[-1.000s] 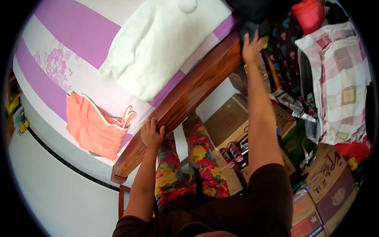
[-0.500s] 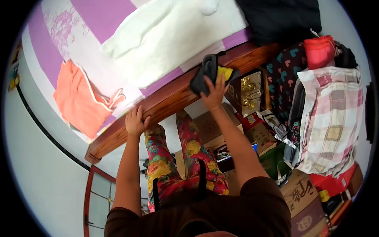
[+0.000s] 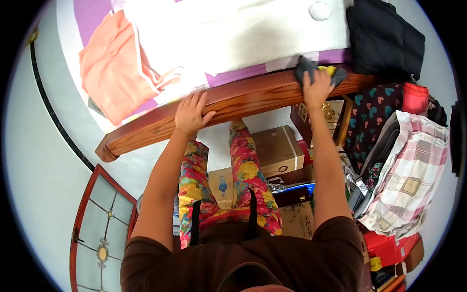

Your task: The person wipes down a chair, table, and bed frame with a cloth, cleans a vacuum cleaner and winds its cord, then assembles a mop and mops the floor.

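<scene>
My right hand [image 3: 317, 90] grips a dark grey cloth [image 3: 305, 65] with a yellow patch. The cloth lies bunched on top of the wooden bed rail [image 3: 253, 96], towards its right end, just left of a folded black garment [image 3: 386, 41]. Farther left, my left hand [image 3: 190, 113] rests on the same rail, fingers stretched over its top edge, holding nothing. Behind that hand, on the bed, lies a coral garment [image 3: 109, 68] with white trim. White bedding [image 3: 262, 36] spreads along the bed behind the rail.
Cardboard boxes [image 3: 277, 148] stand on the floor below the rail, near my legs in floral trousers [image 3: 245, 160]. At the right are a heart-patterned fabric [image 3: 372, 114], a plaid cloth bundle [image 3: 408, 175] and a red bag [image 3: 389, 248]. A glass-paned door [image 3: 104, 228] is at lower left.
My right hand has slid the cloth rightwards along the rail, closer to the black garment. My left hand has also shifted right along the rail, and the camera view has turned.
</scene>
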`<state>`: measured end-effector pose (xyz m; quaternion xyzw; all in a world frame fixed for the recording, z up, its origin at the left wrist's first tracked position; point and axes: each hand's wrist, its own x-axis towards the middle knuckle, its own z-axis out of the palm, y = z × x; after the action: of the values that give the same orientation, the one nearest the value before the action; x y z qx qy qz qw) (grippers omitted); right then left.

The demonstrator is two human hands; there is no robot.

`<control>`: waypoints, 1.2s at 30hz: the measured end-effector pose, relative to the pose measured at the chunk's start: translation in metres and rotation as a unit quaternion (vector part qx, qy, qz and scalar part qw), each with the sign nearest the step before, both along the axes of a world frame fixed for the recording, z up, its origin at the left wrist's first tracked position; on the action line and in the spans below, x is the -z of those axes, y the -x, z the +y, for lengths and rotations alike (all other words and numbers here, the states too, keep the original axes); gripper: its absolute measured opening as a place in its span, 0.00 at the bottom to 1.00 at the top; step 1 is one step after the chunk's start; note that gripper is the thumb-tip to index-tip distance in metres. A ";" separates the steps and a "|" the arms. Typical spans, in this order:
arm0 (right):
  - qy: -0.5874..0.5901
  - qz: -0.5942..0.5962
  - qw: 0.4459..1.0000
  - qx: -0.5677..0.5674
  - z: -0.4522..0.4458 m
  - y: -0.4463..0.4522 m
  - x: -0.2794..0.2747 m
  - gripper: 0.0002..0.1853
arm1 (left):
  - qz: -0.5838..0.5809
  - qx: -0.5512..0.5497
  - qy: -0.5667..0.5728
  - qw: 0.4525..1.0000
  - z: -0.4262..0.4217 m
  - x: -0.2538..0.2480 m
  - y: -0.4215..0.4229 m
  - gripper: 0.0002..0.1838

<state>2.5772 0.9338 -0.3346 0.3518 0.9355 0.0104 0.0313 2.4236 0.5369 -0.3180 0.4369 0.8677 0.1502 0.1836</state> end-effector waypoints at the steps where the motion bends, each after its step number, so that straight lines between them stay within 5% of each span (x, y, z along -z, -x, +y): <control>1: -0.018 0.007 0.998 -0.065 -0.028 0.006 0.001 0.22 | -0.011 -0.005 -0.009 1.000 -0.001 -0.002 0.001 0.33; 5: 0.095 0.102 0.979 -0.147 -0.166 0.053 -0.013 0.19 | -0.060 -0.028 -0.061 0.996 -0.008 -0.007 0.003 0.36; 12: 0.194 0.090 0.958 -0.192 -0.355 0.109 -0.026 0.23 | -0.091 -0.302 -0.291 0.903 -0.075 -0.025 0.028 0.30; 15: 0.251 0.105 0.932 -0.239 -0.444 0.126 -0.028 0.25 | -0.015 -0.427 -0.239 0.872 -0.158 -0.032 0.040 0.23; 21: 0.327 0.073 0.836 -0.434 -0.573 0.154 -0.033 0.34 | 0.126 -0.528 -0.103 0.833 -0.327 -0.021 0.046 0.23; 27: 0.279 -0.026 0.732 -0.621 -0.508 0.140 -0.030 0.35 | 0.123 -0.671 0.059 0.729 -0.421 -0.013 0.030 0.35; 29: 0.255 -0.057 0.731 -0.631 -0.462 0.123 -0.032 0.36 | 0.090 -0.614 0.147 0.770 -0.448 0.003 0.019 0.44; 33: 0.228 -0.143 0.734 -0.623 -0.381 0.095 -0.042 0.35 | 0.127 -0.555 0.166 0.805 -0.451 0.003 0.008 0.46; 36: 0.175 -0.099 0.760 -0.618 -0.372 0.073 -0.029 0.32 | 0.129 -0.540 0.179 0.812 -0.450 -0.003 0.006 0.46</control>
<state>2.5045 0.5621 -0.3055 -0.3170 0.9273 -0.1015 0.1712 2.4177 0.0866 -0.3152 -0.1277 0.9912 0.0094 0.0345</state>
